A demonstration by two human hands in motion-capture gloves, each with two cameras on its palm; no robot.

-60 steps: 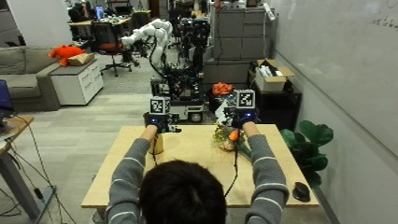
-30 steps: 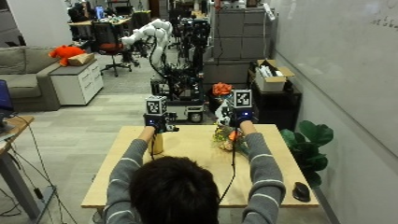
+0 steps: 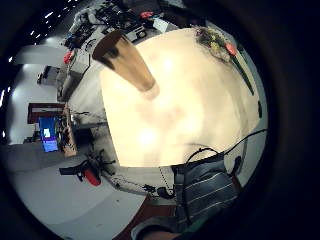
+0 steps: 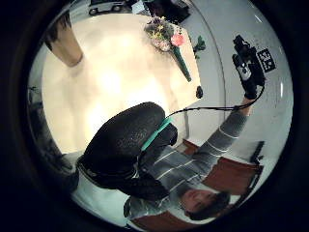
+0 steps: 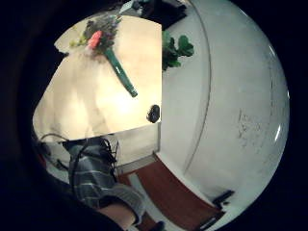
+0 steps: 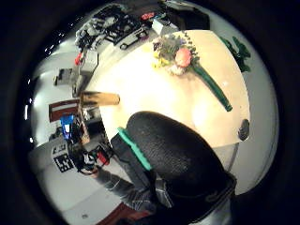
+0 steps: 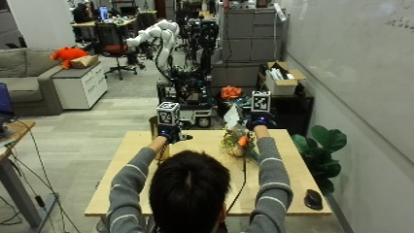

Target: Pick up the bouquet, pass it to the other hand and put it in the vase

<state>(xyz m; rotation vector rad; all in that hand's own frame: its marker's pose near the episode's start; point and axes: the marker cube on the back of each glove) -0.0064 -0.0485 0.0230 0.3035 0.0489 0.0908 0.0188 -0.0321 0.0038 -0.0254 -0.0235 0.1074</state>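
Wooden table [image 7: 129, 184] occupies the middle of a lab room, with a whiteboard wall [image 7: 362, 73] along the person's right, a potted plant [image 7: 323, 145] at the table's right side, a robot arm rig [image 7: 184, 58] beyond the far edge, and a sofa [image 7: 19, 92] and white cabinet [image 7: 77, 85] off to the left. Bouquet [image 7: 236, 141] lies flat on the far right part of the table; in the right thumb side palm view its long axis runs diagonally, with the flower heads [image 6: 176, 54] toward the far edge and the green wrapped stem [image 6: 213, 86] pointing back toward the near right corner. Vase [image 7: 158, 141], a tan tapered cylinder, stands upright on the far left part, well apart from the bouquet. A dark computer mouse [image 7: 313, 199] rests near the near right corner. Left hand [image 7: 169, 132] is raised above the table near the vase; right hand [image 7: 260, 120] is raised above the bouquet. Neither hand touches an object. Whether the fingers of either hand are spread or curled cannot be determined from these views.
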